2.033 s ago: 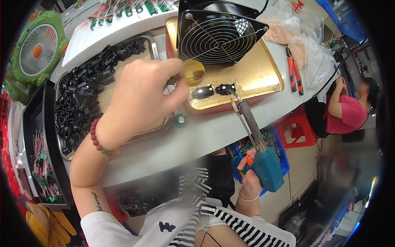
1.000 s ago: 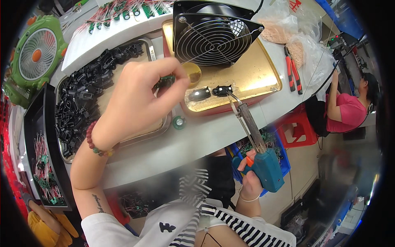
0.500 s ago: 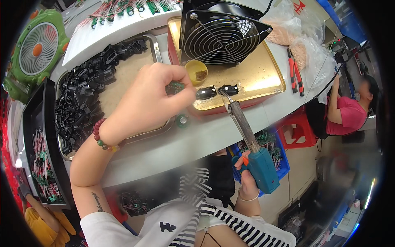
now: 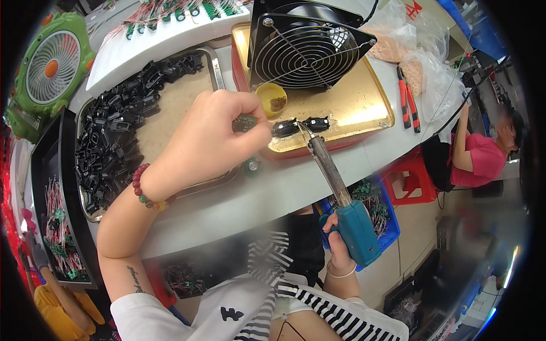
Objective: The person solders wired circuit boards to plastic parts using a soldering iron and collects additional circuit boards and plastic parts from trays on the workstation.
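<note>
Steady Now: All Eyes Were on 12 O'clock!

And there it was: the right hand (image 4: 339,254), down at 5 o'clock, had its grip wrapped round the teal soldering gun (image 4: 357,233), whose metal tip (image 4: 302,127) aimed up toward 12! It stood at the 3 o'clock end of the first black housing (image 4: 282,129), with the second black housing (image 4: 317,123) just beyond, both on the golden box (image 4: 361,108). Touching or just above? Impossible to tell. Over at 10 o'clock, the left hand (image 4: 213,131) had a narrow grip, thumb and forefinger curled round a partly hidden green item (image 4: 244,122).

Good form, surely, called for a braced wrist, a brief dab on the exact spot, and a tip clear of the casing walls and those nearby fingers! The black fan (image 4: 310,59), up at 12, would have helped with fumes if running.

And the lettering? Red strokes (image 4: 412,8) showed near 1 o'clock, a dark motif (image 4: 231,314) marked the shirt (image 4: 202,312) between 6 and 7, and no label on the gun could be read
</note>
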Demonstrator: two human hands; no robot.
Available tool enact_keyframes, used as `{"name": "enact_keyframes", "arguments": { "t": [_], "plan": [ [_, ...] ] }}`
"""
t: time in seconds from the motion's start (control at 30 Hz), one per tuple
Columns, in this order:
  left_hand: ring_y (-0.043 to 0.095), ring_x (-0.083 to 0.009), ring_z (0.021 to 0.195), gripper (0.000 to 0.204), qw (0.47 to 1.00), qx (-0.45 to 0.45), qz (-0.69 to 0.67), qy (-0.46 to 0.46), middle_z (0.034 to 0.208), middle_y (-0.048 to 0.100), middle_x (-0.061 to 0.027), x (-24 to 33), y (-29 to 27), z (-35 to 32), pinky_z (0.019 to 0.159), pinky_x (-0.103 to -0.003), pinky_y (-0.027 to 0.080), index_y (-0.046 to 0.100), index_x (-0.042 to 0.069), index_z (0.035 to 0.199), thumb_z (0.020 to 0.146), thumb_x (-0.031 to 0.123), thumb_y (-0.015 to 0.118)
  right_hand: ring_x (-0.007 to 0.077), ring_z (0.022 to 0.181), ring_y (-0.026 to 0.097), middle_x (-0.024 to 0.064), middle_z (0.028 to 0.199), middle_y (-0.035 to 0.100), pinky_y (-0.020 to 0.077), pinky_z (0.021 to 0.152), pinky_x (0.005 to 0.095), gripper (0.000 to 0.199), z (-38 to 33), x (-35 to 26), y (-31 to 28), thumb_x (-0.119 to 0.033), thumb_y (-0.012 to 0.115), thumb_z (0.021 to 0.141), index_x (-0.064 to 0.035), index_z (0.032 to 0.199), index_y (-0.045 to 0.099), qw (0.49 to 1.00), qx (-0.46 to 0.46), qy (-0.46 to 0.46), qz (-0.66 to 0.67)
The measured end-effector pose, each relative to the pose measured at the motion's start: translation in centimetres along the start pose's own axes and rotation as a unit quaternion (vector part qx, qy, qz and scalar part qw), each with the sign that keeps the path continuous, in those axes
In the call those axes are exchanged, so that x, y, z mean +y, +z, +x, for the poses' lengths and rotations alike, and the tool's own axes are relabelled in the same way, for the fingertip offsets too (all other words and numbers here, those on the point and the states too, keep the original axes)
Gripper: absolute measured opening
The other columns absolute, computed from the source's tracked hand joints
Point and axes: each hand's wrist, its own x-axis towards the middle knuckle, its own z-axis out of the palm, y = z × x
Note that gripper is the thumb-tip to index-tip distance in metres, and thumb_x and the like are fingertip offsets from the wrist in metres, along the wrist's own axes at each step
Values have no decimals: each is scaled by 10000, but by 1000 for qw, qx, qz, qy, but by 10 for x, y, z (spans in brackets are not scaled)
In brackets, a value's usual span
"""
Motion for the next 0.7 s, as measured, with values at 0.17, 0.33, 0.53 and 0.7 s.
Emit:
{"name": "enact_keyframes", "arguments": {
  "t": [0.17,0.33,0.53,0.7],
  "plan": [
    [413,-50,518,190,1000,-6,6,-8,543,488,-25,0,-1,0,468,-227,328,560,-41,701,771,133,590,202,625,527,37,697,596,393,559,294,181,3,-3,3,-158,649,697,-31,825,636,1000,3,-4,2],
    [417,-53,510,192,1000,6,9,16,534,485,-34,-3,1,1,462,-227,326,561,-44,703,770,133,587,204,623,524,36,693,593,395,561,296,185,4,-1,3,-157,647,695,-34,832,638,1000,0,-8,-13],
    [412,-53,508,192,1000,12,11,10,530,482,-35,-1,-1,-1,460,-227,323,562,-45,705,770,133,587,205,614,520,37,684,588,394,552,293,185,5,-4,3,-126,643,669,-36,830,635,1000,-6,-8,-26],
    [407,-54,506,192,1000,16,5,10,530,481,-37,-1,1,0,459,-229,319,563,-45,703,769,133,590,202,601,515,37,678,584,390,541,288,182,5,0,2,-115,641,661,-32,824,633,1000,-10,-5,-27]
  ]
}}
